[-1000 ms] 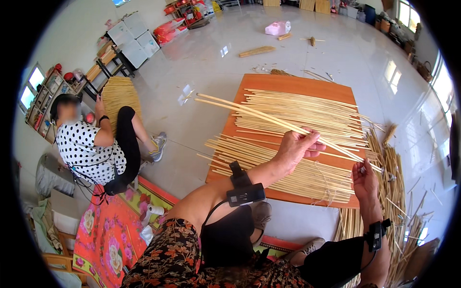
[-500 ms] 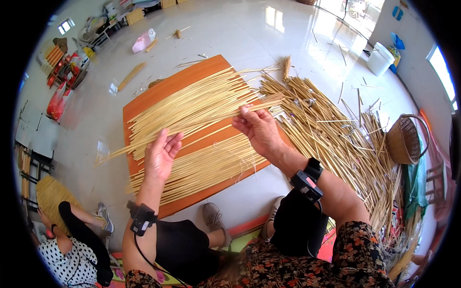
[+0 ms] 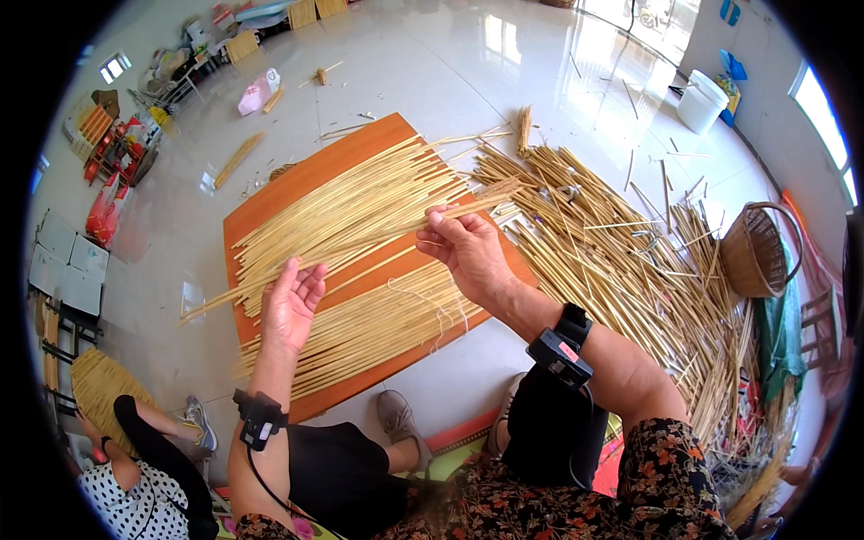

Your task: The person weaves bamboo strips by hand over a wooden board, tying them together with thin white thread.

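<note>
On the shiny pale floor in front of me lies an orange-brown wooden board (image 3: 270, 211), covered with long straw-coloured reed stalks laid in two rough rows. My right hand (image 3: 468, 247) is raised over the board's right edge, fingers pinched shut around a thin bundle of reeds (image 3: 360, 241) that runs down and leftward across the board, its far tips reaching past the board's left edge. My left hand (image 3: 290, 304) is open, palm up and fingers spread loosely, beneath the lower part of that bundle; I cannot tell whether it touches the stalks. It grips nothing. A few pale threads (image 3: 436, 310) hang below my right hand over the lower row of reeds (image 3: 360, 337).

Both my wrists wear black strap-on devices, the right one with a small red patch. To the right of the board spreads a big loose heap of reeds (image 3: 612, 261), and beyond it stands a round woven basket (image 3: 751, 252) with a handle. At the upper right is a white bucket (image 3: 700, 101) by the wall, with a blue container just behind it. At the upper left, well apart, lies a pink bag (image 3: 256, 90), and further left red and yellow packages are stacked on a rack (image 3: 112, 148). In the bottom left corner sits another person in a dotted top (image 3: 135, 504).
</note>
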A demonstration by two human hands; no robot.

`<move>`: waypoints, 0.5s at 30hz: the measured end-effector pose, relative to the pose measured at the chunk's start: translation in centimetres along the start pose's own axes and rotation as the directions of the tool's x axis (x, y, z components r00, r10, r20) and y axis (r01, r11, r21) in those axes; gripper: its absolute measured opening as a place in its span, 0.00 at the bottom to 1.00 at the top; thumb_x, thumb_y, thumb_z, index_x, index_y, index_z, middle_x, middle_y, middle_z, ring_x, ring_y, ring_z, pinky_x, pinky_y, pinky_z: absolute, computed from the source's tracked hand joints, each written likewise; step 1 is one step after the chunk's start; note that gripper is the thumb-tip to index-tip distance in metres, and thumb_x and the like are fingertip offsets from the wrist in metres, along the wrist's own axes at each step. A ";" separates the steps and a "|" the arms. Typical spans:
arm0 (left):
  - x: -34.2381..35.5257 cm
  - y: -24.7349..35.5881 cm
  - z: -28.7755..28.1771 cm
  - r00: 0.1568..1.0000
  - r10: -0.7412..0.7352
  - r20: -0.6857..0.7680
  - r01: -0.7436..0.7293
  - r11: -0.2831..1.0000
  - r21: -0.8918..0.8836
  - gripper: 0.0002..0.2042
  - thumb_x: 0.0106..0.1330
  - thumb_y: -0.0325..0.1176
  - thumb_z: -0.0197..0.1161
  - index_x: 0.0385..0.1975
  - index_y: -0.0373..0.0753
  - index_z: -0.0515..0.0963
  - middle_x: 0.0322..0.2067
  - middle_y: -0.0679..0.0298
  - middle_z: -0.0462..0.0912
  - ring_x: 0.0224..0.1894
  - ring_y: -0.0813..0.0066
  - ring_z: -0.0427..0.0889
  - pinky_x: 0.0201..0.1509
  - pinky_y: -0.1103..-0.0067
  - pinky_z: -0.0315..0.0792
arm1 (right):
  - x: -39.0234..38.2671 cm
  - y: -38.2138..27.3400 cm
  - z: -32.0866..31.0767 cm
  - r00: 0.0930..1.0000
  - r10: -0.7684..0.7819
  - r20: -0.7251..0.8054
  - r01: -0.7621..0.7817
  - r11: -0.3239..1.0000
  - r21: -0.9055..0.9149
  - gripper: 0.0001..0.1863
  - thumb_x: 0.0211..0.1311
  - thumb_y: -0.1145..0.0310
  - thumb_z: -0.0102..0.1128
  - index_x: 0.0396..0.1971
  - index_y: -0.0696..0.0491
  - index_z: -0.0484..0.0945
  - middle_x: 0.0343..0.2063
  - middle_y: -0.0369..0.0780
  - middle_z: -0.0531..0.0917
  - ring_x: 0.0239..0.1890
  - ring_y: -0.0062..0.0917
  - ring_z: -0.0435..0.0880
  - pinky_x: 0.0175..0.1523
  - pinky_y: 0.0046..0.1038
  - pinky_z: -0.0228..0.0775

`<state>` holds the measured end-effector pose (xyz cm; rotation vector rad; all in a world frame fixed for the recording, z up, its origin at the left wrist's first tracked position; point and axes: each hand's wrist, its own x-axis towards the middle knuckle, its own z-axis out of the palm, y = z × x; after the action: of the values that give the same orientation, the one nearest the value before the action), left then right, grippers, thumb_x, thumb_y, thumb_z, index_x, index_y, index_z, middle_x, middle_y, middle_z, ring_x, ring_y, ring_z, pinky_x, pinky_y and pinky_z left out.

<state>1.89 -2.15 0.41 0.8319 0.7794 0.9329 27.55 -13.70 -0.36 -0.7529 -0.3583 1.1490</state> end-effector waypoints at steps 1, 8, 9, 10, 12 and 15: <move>0.0 0.1 0.0 1.000 0.002 0.003 -0.002 1.000 0.000 0.10 0.66 0.38 0.64 0.40 0.40 0.77 0.38 0.59 0.82 0.44 0.71 0.83 0.43 0.79 0.80 | 0.0 -0.1 0.0 1.000 0.004 -0.003 -0.004 1.000 -0.005 0.06 0.67 0.71 0.58 0.36 0.58 0.78 0.34 0.38 0.80 0.35 0.23 0.83 0.43 0.25 0.82; 1.8 1.6 -5.3 0.952 0.199 -0.232 -0.249 0.945 -0.214 0.13 0.67 0.37 0.63 0.43 0.36 0.75 0.42 0.57 0.81 0.48 0.68 0.80 0.54 0.74 0.76 | 1.1 -0.7 -1.3 0.991 -0.116 -0.068 0.122 0.989 0.081 0.07 0.66 0.72 0.58 0.40 0.58 0.73 0.33 0.38 0.78 0.35 0.23 0.80 0.45 0.29 0.81; 1.8 2.8 -7.1 0.947 0.238 -0.215 -0.278 0.944 -0.179 0.13 0.67 0.37 0.62 0.44 0.35 0.75 0.42 0.57 0.81 0.48 0.68 0.80 0.55 0.74 0.75 | 1.3 -0.7 -1.5 0.991 -0.110 -0.074 0.116 0.989 0.089 0.07 0.66 0.72 0.58 0.39 0.58 0.73 0.33 0.38 0.78 0.35 0.23 0.80 0.45 0.29 0.81; 2.3 3.9 -8.9 0.944 0.270 -0.188 -0.299 0.942 -0.150 0.13 0.68 0.37 0.61 0.44 0.34 0.75 0.42 0.57 0.81 0.48 0.67 0.80 0.55 0.74 0.75 | 1.5 -1.0 -2.1 0.990 -0.111 -0.088 0.119 0.989 0.093 0.06 0.66 0.71 0.58 0.38 0.57 0.73 0.32 0.37 0.78 0.35 0.24 0.80 0.45 0.29 0.80; 2.3 9.0 -13.8 0.915 0.388 -0.107 -0.395 0.917 -0.053 0.13 0.70 0.36 0.58 0.45 0.32 0.74 0.42 0.56 0.81 0.48 0.66 0.80 0.56 0.72 0.75 | 1.6 -0.5 -1.6 0.993 -0.093 -0.079 0.103 0.986 0.133 0.06 0.66 0.71 0.59 0.36 0.56 0.73 0.31 0.37 0.78 0.34 0.25 0.80 0.44 0.30 0.80; 2.5 21.0 -18.6 0.812 0.577 -0.084 -0.565 0.814 0.132 0.13 0.70 0.34 0.55 0.46 0.30 0.73 0.44 0.54 0.81 0.48 0.65 0.80 0.57 0.70 0.75 | 1.8 -0.8 -1.4 0.992 -0.092 -0.091 0.109 0.973 0.204 0.05 0.65 0.72 0.59 0.35 0.56 0.73 0.30 0.37 0.77 0.33 0.26 0.80 0.44 0.30 0.80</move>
<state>-20.56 12.27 9.52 1.1414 0.6907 1.5044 29.66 -12.74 -1.01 -0.5884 -0.2013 1.0387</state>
